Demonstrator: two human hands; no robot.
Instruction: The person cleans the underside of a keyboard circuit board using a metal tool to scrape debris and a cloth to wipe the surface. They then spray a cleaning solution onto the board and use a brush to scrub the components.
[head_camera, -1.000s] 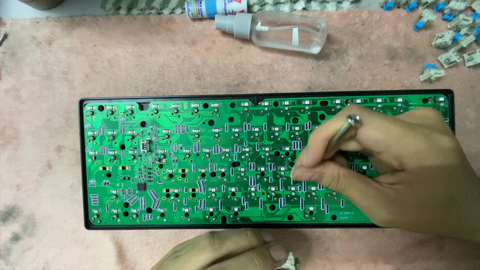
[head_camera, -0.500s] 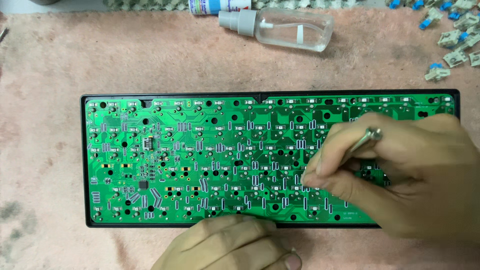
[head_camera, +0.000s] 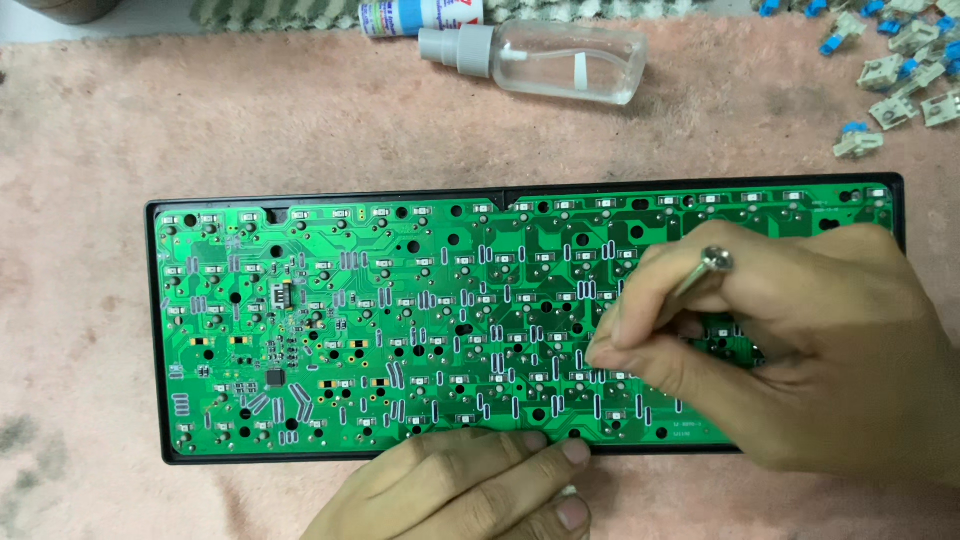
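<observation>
Right hand (head_camera: 800, 350) pinches metal tool (head_camera: 700, 275) over green circuit board (head_camera: 380, 320); left hand (head_camera: 460, 495) at edge.

Item: circuit board (head_camera: 400, 320), lying flat in its frame on the mat (head_camera: 200, 130) directly before me, long side left to right. My right hand (head_camera: 800, 360) rests on the board's right part, pinching a thin metal tool (head_camera: 700, 272) whose tip is hidden behind my fingers. My left hand (head_camera: 470, 495) sits at the board's near edge, about the middle, fingertips touching the frame. Behind the board: a spray bottle (head_camera: 550, 58) on its side, nozzle pointing left. Far right corner: a scatter of loose key switches (head_camera: 895, 80) (well apart from the board).
</observation>
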